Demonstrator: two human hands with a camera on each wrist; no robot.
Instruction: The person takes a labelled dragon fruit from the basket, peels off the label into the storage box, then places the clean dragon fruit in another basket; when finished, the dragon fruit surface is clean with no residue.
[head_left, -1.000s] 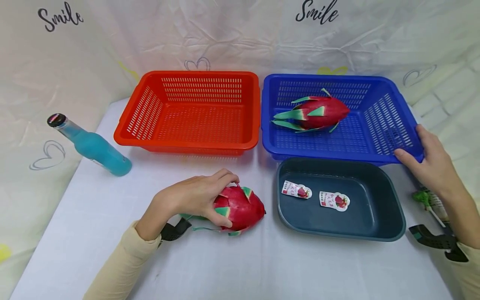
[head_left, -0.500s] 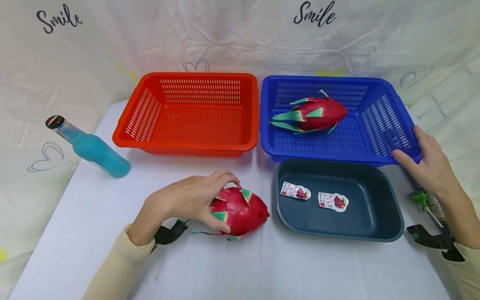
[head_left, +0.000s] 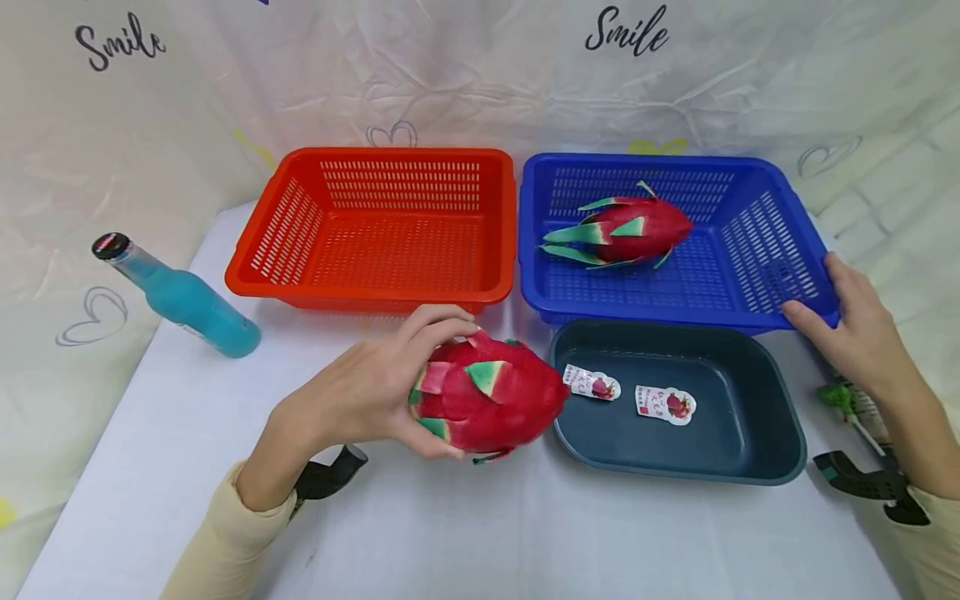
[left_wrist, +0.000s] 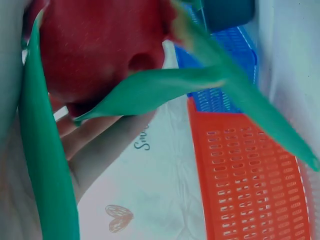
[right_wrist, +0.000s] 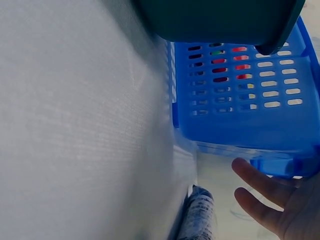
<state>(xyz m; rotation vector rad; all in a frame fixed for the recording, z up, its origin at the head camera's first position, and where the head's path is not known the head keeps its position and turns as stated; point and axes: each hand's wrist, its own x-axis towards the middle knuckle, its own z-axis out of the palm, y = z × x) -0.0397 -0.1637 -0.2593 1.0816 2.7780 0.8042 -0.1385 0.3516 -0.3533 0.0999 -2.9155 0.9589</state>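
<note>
My left hand [head_left: 367, 392] grips a dragon fruit [head_left: 510, 400] around its leafy end, with the rounded tip pointing right. The fruit is lifted over the table, and its tip overlaps the left rim of a dark teal tub [head_left: 675, 454]. Long green leaves [left_wrist: 155, 90] trail from it close to the left wrist camera. My right hand [head_left: 862, 333] holds the front right corner of the blue basket [head_left: 772, 242], thumb over the rim; in the right wrist view two fingers [right_wrist: 262, 185] reach below that rim. Another dragon fruit [head_left: 645, 229] lies inside the basket.
Two dragon fruit stickers [head_left: 666, 405] lie in the tub. A red basket [head_left: 405, 250] stands left of the blue one. A blue bottle [head_left: 198, 308] is at far left. A green broccoli-like item [head_left: 840, 396] and a printed cylindrical item [right_wrist: 198, 217] sit by the right arm.
My left hand has raised the dragon fruit off the table and brought it slightly right, its tip now over the tub's edge. The right hand keeps its place on the blue basket.
</note>
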